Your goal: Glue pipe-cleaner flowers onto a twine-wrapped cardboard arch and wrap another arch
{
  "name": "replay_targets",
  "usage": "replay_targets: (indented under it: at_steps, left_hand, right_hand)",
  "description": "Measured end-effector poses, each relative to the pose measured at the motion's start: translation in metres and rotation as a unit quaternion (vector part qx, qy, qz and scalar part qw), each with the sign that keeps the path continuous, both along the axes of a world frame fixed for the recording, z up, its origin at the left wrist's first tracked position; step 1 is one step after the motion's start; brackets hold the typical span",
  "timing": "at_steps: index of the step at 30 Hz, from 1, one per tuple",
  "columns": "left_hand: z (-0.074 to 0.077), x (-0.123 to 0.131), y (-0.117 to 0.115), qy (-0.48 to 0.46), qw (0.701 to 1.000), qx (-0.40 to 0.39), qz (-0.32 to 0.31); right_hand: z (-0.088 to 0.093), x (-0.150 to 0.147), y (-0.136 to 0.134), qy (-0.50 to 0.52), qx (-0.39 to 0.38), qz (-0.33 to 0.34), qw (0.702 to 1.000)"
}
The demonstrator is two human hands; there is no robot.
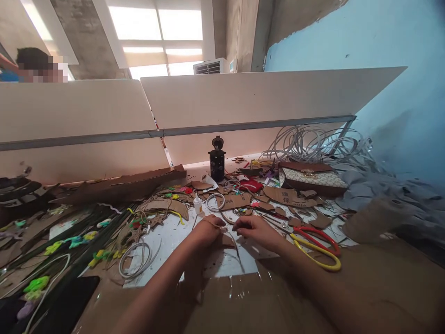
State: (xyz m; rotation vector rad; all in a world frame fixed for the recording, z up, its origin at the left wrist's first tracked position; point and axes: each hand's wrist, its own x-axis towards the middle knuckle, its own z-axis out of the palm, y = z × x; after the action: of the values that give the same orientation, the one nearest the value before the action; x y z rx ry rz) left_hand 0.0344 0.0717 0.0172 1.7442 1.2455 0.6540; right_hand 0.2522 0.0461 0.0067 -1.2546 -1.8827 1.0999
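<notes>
My left hand (208,230) is closed around a thin strand of twine, just in front of the small white bottle (198,205). A little to its right, my right hand (255,229) has its fingers bent near the strand's end; whether they pinch anything is too small to tell. Beneath the hands lies a small brown cardboard piece (227,241), with a thin cord (239,253) hanging over the white sheet (222,266). Scissors with red and yellow handles (316,253) lie beside my right forearm.
A black bottle (217,166) with a raised lid stands at the back. Cardboard scraps (236,201), a coil of white cord (137,262) and a patterned bag (313,180) lie around. Grey cloth (392,190) is at right. A person's head (34,65) shows behind the partition.
</notes>
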Motion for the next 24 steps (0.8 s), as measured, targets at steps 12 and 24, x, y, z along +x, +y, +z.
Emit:
replay_targets:
  at_steps: [12,24]
  left_hand:
    - [0.047,-0.029,-0.017,-0.011,1.000,-0.017,-0.022]
    - [0.052,-0.035,-0.039,-0.044,0.982,-0.178,-0.047]
  right_hand:
    - [0.006,-0.007,-0.017,-0.001,0.115,0.038,0.993]
    - [-0.011,0.017,-0.002,-0.041,0.103,0.035,0.993]
